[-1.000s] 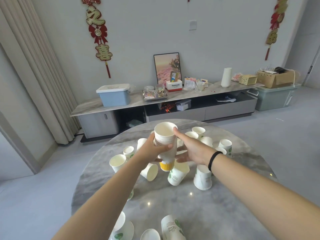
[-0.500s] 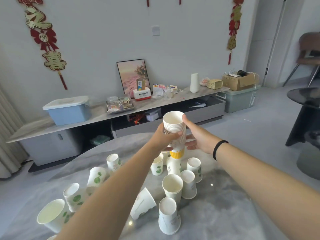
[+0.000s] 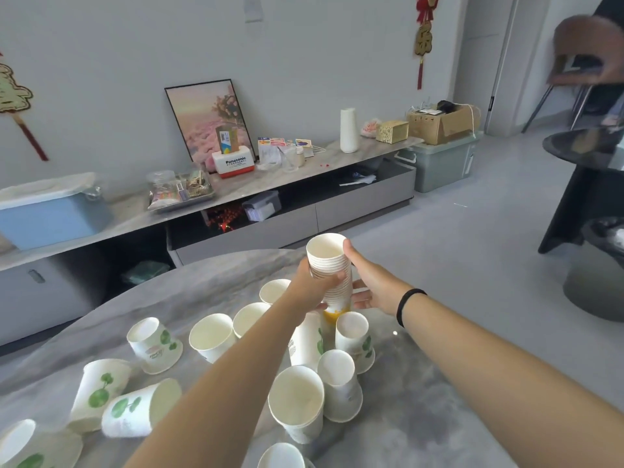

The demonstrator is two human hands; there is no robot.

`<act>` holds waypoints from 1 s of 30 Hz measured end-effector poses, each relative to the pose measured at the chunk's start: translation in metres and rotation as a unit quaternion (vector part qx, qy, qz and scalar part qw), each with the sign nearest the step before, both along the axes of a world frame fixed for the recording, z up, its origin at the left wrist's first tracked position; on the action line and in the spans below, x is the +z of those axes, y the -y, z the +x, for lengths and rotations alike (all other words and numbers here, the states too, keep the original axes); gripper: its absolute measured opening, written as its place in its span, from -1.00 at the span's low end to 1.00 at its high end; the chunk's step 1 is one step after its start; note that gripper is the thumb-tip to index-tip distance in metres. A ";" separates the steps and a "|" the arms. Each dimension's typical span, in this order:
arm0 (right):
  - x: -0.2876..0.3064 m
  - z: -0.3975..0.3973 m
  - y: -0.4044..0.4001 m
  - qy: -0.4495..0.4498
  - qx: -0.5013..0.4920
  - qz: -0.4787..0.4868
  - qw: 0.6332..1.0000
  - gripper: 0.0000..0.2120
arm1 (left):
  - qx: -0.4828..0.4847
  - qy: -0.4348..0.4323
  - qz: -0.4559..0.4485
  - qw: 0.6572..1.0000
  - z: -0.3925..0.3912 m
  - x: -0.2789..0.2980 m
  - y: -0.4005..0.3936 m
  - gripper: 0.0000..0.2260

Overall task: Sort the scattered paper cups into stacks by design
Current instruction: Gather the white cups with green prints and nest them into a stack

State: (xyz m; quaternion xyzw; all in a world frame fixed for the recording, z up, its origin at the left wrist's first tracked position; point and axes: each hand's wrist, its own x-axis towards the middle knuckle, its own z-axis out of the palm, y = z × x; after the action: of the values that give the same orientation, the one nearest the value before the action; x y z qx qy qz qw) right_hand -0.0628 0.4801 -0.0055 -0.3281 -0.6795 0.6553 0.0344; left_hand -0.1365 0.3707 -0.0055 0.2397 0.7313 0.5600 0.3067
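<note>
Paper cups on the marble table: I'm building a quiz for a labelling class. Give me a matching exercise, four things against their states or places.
Things:
1. cup stack
2. leaf-print cup
3. black band
4. right hand

States:
A. lying on its side
B. fingers straight, beside the stack
C. gripped by the left hand
D. on the right wrist

Pairs: 1-C, 2-A, 3-D, 4-B

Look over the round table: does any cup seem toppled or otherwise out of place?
Yes. One leaf-print cup lies tipped on its side near the table's left edge, mouth facing right, and several others stand upside down, such as one behind it. The left hand grips the tall cup stack; the right hand steadies it.
</note>
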 end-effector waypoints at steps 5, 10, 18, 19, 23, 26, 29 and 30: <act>0.001 0.003 0.005 0.001 0.014 0.010 1.000 -0.41 | 0.011 -0.014 0.000 1.000 0.003 -0.001 0.005 -0.73; -0.003 0.016 0.009 0.020 -0.004 0.121 0.992 -0.39 | -0.006 -0.208 -0.219 0.953 0.003 -0.012 0.013 -0.65; -0.036 0.034 0.022 0.105 0.100 0.226 0.963 -0.53 | -0.049 -0.345 -0.392 0.851 -0.002 -0.033 0.029 -0.71; -0.038 0.034 0.023 0.101 0.096 0.222 0.965 -0.56 | -0.039 -0.340 -0.385 0.857 -0.002 -0.032 0.031 -0.72; -0.039 0.039 0.027 0.085 0.076 0.228 0.967 -0.66 | -0.018 -0.305 -0.347 0.887 -0.002 -0.027 0.040 -0.85; -0.030 0.047 0.033 0.064 0.033 0.240 0.968 -0.64 | -0.002 -0.291 -0.320 0.902 0.002 -0.016 0.051 -0.87; -0.015 0.060 0.042 0.030 -0.025 0.214 0.976 -0.66 | 0.035 -0.293 -0.276 0.915 0.015 0.001 0.068 -0.90; -0.009 0.065 0.046 0.012 -0.050 0.200 0.979 -0.64 | 0.052 -0.294 -0.256 0.919 0.019 0.006 0.074 -0.89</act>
State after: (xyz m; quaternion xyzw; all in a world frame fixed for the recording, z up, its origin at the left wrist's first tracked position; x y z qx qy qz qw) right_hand 0.0022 0.4344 -0.0144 -0.3558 -0.7798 0.5000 0.1236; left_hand -0.1180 0.2964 0.0005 0.2685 0.9186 0.2726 0.0992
